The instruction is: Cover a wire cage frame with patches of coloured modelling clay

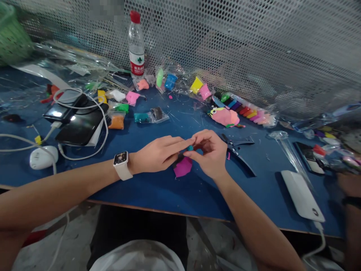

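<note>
A small teal lump of modelling clay (pixel 190 148) is pinched between the thumb and fingers of my right hand (pixel 210 152). My left hand (pixel 160 153), with a white watch on its wrist, has its fingers stretched out, their tips reaching the teal clay. Beneath the fingers a flat magenta piece of clay (pixel 183 168) lies on the blue table (pixel 135 195), its upper part partly hidden. Just right of my right hand is a black hand tool with two long handles (pixel 239 154). Beyond it lies a pink clay fish (pixel 225 116) with a yellow-edged head.
Bagged clay pieces (pixel 116 121) line the back, beside a red-capped water bottle (pixel 137 49). A coloured clay row (pixel 249 109) sits behind the fish. Phones (pixel 83 122) and cables lie left, a white power bank (pixel 302 195) right. Another person's arm (pixel 352 210) shows far right.
</note>
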Demonstrator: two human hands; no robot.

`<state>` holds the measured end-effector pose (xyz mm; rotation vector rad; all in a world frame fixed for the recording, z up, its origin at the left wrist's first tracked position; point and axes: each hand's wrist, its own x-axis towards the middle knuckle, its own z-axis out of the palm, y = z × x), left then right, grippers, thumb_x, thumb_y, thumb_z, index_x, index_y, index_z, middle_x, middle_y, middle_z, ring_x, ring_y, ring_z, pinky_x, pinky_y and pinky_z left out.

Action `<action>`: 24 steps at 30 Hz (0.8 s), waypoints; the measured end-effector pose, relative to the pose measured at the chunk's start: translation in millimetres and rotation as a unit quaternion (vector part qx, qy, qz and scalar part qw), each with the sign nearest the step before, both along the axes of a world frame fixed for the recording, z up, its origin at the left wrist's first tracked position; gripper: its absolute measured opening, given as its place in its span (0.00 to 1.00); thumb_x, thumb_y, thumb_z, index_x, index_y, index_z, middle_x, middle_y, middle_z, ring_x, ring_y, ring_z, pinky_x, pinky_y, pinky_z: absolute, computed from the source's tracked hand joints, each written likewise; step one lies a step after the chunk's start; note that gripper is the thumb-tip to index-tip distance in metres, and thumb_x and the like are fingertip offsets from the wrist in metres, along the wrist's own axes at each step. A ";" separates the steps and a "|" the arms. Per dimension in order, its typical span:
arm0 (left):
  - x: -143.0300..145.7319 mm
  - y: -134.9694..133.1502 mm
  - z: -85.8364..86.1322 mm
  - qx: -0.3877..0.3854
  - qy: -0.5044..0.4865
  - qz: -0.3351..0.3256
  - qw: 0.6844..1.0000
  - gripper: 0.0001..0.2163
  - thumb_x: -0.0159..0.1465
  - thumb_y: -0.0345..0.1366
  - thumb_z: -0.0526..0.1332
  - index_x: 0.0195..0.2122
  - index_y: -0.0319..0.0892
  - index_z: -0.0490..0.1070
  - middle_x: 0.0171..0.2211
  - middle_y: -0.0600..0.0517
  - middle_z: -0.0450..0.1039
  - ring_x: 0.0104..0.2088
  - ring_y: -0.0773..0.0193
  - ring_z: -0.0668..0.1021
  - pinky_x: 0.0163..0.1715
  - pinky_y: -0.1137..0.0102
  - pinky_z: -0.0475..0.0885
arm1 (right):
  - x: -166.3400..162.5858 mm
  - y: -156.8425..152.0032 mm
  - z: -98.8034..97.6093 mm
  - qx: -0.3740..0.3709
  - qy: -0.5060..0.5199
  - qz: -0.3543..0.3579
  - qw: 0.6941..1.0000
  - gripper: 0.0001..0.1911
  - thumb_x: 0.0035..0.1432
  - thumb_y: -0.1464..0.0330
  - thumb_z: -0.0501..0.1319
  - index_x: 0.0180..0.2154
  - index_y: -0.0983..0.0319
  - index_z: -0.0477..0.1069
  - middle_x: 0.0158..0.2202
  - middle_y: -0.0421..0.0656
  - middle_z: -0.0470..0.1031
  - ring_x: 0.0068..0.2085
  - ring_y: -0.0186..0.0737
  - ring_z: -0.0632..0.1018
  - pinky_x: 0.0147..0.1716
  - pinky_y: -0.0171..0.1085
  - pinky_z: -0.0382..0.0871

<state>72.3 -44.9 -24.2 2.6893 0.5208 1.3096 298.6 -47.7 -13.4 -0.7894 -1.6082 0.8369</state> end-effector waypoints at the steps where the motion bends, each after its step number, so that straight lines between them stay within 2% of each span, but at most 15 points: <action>1: 1.0 -0.4 0.1 0.019 0.009 0.002 1.000 0.30 0.83 0.29 0.53 0.84 0.45 0.50 0.47 0.46 0.84 0.40 0.60 0.84 0.40 0.67 0.80 | -0.4 -0.8 0.4 0.004 -0.007 0.005 1.000 0.23 0.50 0.55 0.88 0.40 0.54 0.82 0.38 0.38 0.84 0.34 0.37 0.83 0.30 0.35 0.81; 4: 2.4 -0.8 1.5 0.073 0.030 0.024 0.997 0.34 0.84 0.33 0.56 0.86 0.41 0.41 0.45 0.46 0.84 0.38 0.59 0.84 0.39 0.65 0.79 | -1.4 -2.3 1.2 0.036 -0.040 0.006 0.999 0.15 0.57 0.58 0.86 0.40 0.53 0.86 0.40 0.40 0.86 0.37 0.39 0.85 0.32 0.36 0.82; 6: 1.3 0.5 3.1 0.098 0.042 0.048 0.993 0.35 0.84 0.33 0.56 0.86 0.40 0.41 0.43 0.48 0.84 0.36 0.59 0.83 0.38 0.66 0.78 | -1.7 -2.0 1.9 0.063 -0.048 -0.009 0.997 0.10 0.61 0.59 0.83 0.38 0.53 0.87 0.40 0.41 0.87 0.37 0.39 0.85 0.32 0.37 0.82; 10: -4.0 5.4 6.8 0.153 0.056 0.099 0.982 0.29 0.85 0.39 0.58 0.82 0.42 0.52 0.36 0.54 0.81 0.31 0.62 0.81 0.35 0.67 0.74 | -1.0 -0.1 4.2 0.068 -0.036 0.003 0.997 0.08 0.66 0.59 0.80 0.36 0.53 0.88 0.36 0.39 0.86 0.32 0.36 0.82 0.29 0.36 0.78; 13: -6.4 6.6 9.1 0.184 0.059 0.098 0.976 0.20 0.85 0.41 0.59 0.74 0.41 0.65 0.40 0.51 0.83 0.33 0.62 0.82 0.34 0.66 0.73 | -0.9 -0.2 5.6 0.062 -0.070 0.035 0.995 0.12 0.64 0.58 0.81 0.31 0.54 0.86 0.32 0.38 0.84 0.29 0.35 0.79 0.29 0.36 0.76; 15: -6.3 5.4 9.5 0.170 0.040 0.089 0.981 0.16 0.85 0.43 0.60 0.66 0.40 0.71 0.43 0.48 0.84 0.36 0.62 0.83 0.36 0.66 0.74 | -1.1 -1.2 5.3 0.061 -0.090 0.040 0.993 0.15 0.64 0.59 0.81 0.28 0.55 0.84 0.31 0.38 0.83 0.29 0.35 0.79 0.30 0.37 0.75; 18: -4.8 3.2 8.4 0.132 0.001 0.073 0.989 0.14 0.84 0.45 0.60 0.61 0.39 0.73 0.45 0.47 0.84 0.40 0.61 0.85 0.39 0.66 0.77 | -0.8 -2.2 3.7 0.079 -0.090 0.046 0.992 0.15 0.67 0.59 0.79 0.29 0.55 0.83 0.32 0.40 0.85 0.32 0.38 0.81 0.34 0.40 0.77; 22: -4.6 3.4 6.4 0.128 -0.026 0.078 0.988 0.12 0.84 0.43 0.61 0.61 0.43 0.75 0.43 0.49 0.83 0.41 0.63 0.85 0.39 0.67 0.78 | -0.1 -2.2 3.2 0.081 -0.085 0.057 0.992 0.05 0.73 0.62 0.73 0.41 0.52 0.88 0.41 0.43 0.89 0.43 0.44 0.85 0.46 0.46 0.81; 24: -5.2 4.3 6.1 0.133 -0.037 0.077 0.987 0.13 0.83 0.44 0.62 0.61 0.42 0.76 0.42 0.50 0.82 0.40 0.63 0.84 0.39 0.68 0.78 | -0.5 -2.7 4.6 0.063 -0.071 0.070 0.993 0.05 0.73 0.62 0.73 0.41 0.52 0.89 0.40 0.43 0.89 0.44 0.45 0.85 0.48 0.47 0.81</action>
